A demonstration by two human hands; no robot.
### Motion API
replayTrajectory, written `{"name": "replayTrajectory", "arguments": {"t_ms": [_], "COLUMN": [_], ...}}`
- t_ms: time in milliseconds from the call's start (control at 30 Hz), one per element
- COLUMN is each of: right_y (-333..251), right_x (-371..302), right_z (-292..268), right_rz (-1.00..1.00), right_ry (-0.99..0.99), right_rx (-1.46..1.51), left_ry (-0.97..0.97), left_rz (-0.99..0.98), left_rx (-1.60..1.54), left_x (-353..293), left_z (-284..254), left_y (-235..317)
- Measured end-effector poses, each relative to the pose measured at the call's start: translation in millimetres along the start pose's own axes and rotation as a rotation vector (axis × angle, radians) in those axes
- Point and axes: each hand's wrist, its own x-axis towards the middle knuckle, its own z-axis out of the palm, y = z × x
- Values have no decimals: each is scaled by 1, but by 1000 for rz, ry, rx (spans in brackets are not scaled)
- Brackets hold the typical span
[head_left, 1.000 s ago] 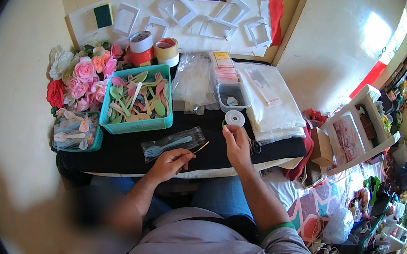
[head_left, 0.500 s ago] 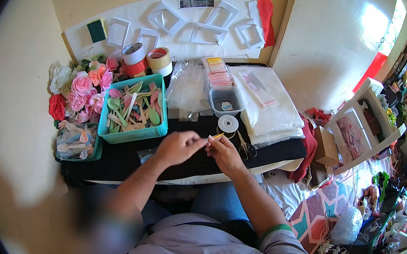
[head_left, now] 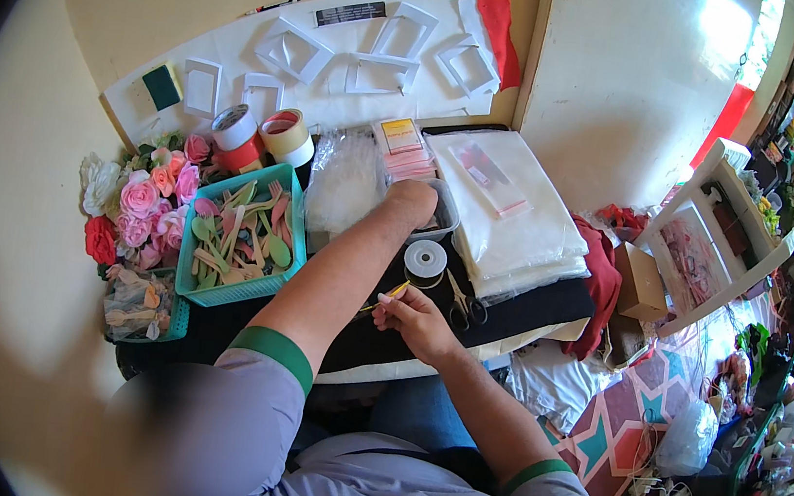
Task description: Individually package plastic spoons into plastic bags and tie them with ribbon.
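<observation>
My left hand [head_left: 412, 201] reaches forward over a small clear plastic tub [head_left: 448, 217], its fingers hidden from view at the tub. Close to the table's front edge, my right hand [head_left: 415, 325] pinches a thin yellow strip [head_left: 399, 289] between thumb and fingertips. What the strip is made of is too small to make out. Just beyond that hand stands a white spool [head_left: 425, 257] with dark cord or ribbon around it. A pair of scissors [head_left: 465, 308] lies to the spool's right.
Left of my arm, a teal basket [head_left: 235, 294] holds wooden and coloured cutlery, beside artificial flowers [head_left: 140, 197] and a smaller basket [head_left: 178, 319]. Tape rolls [head_left: 287, 138] stand behind. Clear plastic bags [head_left: 341, 178] lie mid-table; a stack of plastic sheets [head_left: 518, 218] lies right.
My left hand has moved away from my right hand, forward and to the right, to the clear tub. My right hand still pinches the yellow strip, slightly lower.
</observation>
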Motion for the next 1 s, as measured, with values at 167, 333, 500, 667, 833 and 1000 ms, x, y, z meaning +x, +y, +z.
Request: {"name": "replayTrajectory", "arguments": {"t_ms": [167,333,500,667,833,1000], "right_y": [-3,-2,-1,-4,-4,-4], "right_x": [1,3,2,0,1,1], "right_z": [1,-1,-1,1,1,1], "right_rz": [13,17,32,30,29,34], "right_ry": [-43,-41,-26,-11,-8,5], "right_rx": [23,22,10,20,29,44], "left_ry": [-92,-81,-84,-75,8,68], "left_rz": [-44,-37,-31,-25,55,102], "left_rx": [-25,-39,-59,-130,-169,-352], "left_x": [6,4,0,0,8,-5], "left_z": [6,11,9,8,10,-4], "left_y": [0,-5,-5,-6,-15,-27]}}
